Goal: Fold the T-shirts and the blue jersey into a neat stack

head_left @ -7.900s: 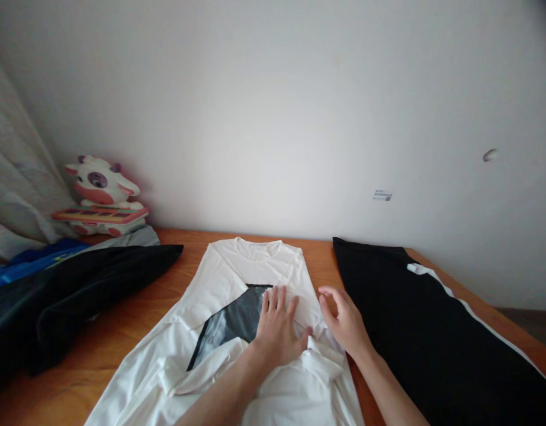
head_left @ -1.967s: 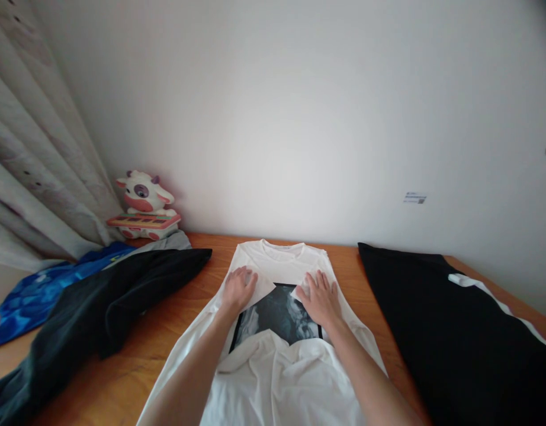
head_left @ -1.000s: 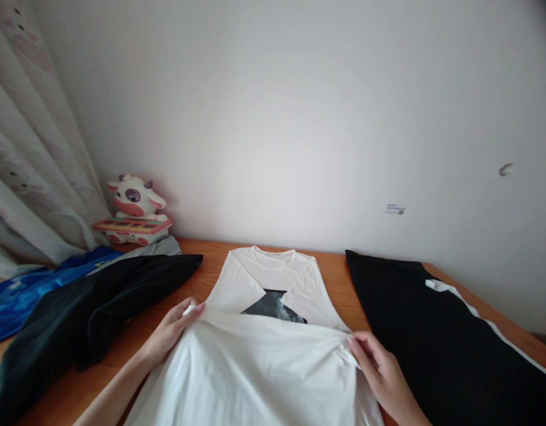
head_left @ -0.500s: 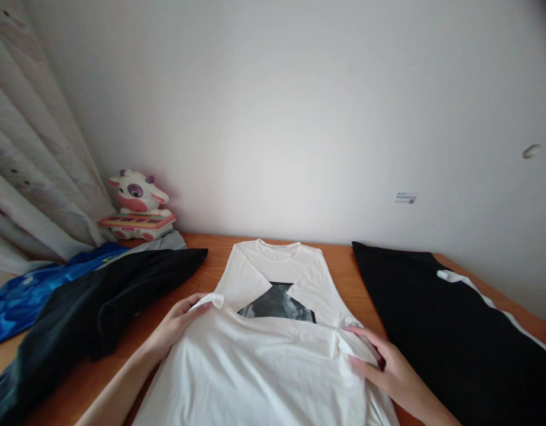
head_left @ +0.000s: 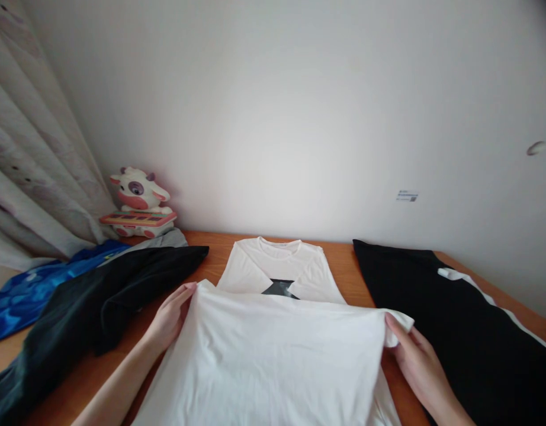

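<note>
The white shirt (head_left: pixel 282 355) is in the middle of the worktop (head_left: pixel 344 266), with its neck end far away, near the wall (head_left: pixel 277 118); its two sleeves are folded in over the front, and a bit of a dark picture (head_left: pixel 277 288) peeps out between them. The bottom part of the shirt is lifted up and pulled wide by both hands; the left hand (head_left: pixel 170 316) has its fingers clamped on one corner; the right hand (head_left: pixel 419 358) has its thumb and fingers clamped on the other side, and a small flap of cloth sticks out past them.

On the right lies a big black cloth (head_left: pixel 433 331) with a white stripe (head_left: pixel 471 281) down its side; on the left are a dark cloth (head_left: pixel 99 296), a blue cloth (head_left: pixel 28 287) and a bit of grey cloth (head_left: pixel 169 238); a toy cow (head_left: pixel 135 189) with a little keyboard (head_left: pixel 137 219) sits behind them, near the curtain (head_left: pixel 28 165); a small sticker (head_left: pixel 407 196) is on the wall.
</note>
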### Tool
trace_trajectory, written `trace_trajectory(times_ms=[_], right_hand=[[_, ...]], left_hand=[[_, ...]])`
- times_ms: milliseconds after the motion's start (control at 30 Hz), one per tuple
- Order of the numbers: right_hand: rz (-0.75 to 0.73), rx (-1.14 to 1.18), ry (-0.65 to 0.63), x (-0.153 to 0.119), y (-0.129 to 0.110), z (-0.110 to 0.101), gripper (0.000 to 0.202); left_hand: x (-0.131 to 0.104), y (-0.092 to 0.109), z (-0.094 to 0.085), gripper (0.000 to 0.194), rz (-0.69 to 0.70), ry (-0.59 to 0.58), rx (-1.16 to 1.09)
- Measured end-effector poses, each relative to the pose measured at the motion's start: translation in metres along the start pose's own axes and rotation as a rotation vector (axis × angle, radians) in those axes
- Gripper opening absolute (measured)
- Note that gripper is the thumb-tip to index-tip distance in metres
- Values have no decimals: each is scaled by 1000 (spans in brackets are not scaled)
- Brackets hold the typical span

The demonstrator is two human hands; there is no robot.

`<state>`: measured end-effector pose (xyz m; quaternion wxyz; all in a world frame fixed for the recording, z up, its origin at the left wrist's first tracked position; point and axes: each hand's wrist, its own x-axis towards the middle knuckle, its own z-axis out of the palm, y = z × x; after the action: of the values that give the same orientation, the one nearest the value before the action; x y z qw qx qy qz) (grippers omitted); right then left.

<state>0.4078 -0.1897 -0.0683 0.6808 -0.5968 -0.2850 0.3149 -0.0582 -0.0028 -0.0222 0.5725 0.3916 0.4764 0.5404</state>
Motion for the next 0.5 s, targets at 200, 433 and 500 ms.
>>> trace_trajectory(times_ms=[200, 433, 500], right_hand=[[118, -37, -120, -2, -6, 5, 46], [195, -166, -201, 11, -32, 23, 47], [167, -82, -186, 21, -36, 28, 46]], left_hand=[[-1, -6, 1, 55, 65, -142, 314], [3, -5, -6, 37, 231, -154, 259], [6, -6, -8, 33, 251, -74, 146]])
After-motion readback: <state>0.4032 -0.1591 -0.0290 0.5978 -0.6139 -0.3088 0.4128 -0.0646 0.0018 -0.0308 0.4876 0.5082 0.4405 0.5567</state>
